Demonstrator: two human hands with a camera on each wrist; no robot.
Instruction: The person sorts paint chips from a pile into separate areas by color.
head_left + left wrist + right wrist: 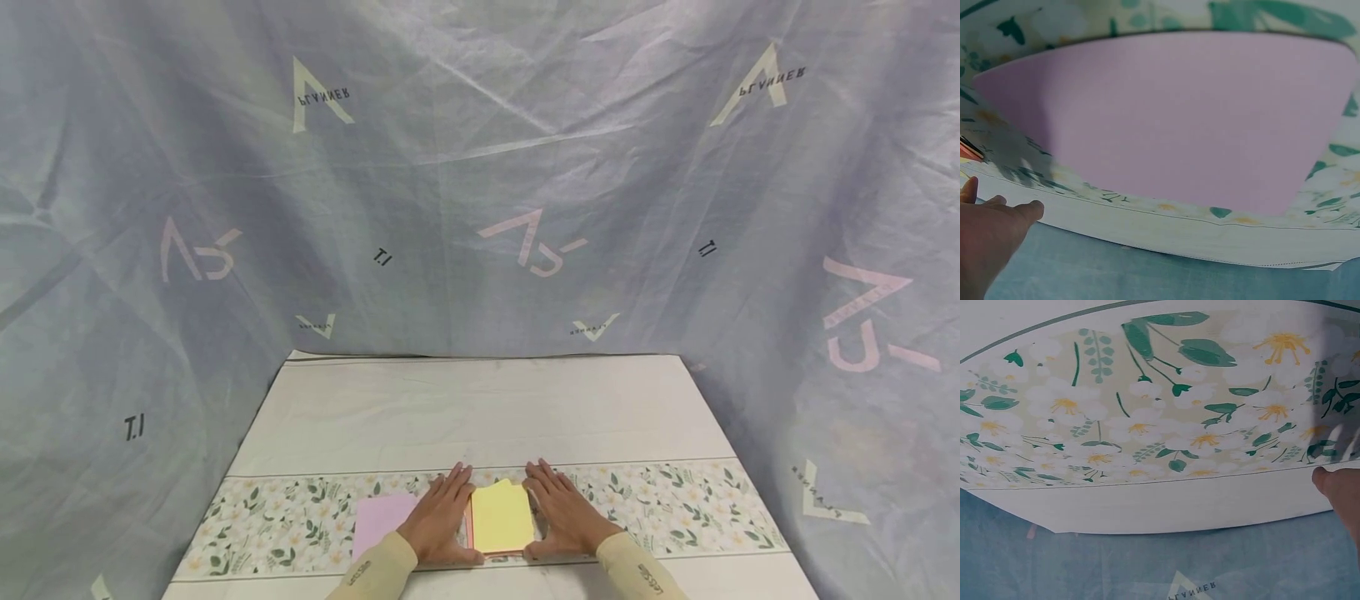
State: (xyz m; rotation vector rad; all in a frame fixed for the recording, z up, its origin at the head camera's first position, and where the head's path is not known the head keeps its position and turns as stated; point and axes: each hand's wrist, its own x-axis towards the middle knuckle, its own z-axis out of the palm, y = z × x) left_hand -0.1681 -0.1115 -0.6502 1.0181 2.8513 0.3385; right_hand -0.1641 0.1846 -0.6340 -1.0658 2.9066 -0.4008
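A small stack of square paper sheets lies between the two hands in the head view, a yellow sheet [502, 518] on top and an orange-red edge showing beneath it. My left hand [444, 518] lies along the stack's left side, fingers pointing forward and thumb at the near corner. Mirroring it on the right side is my right hand [564, 515], its fingers extended and its thumb by the other near corner. A lilac paper sheet [378, 518] lies flat to the left, partly covered by the left forearm; it fills much of the left wrist view.
The table has a white cover with a floral band [675, 508] across it. Grey-blue printed cloth [480, 167] hangs at the back and on both sides of the table. More white tabletop [487, 408] stretches beyond the hands.
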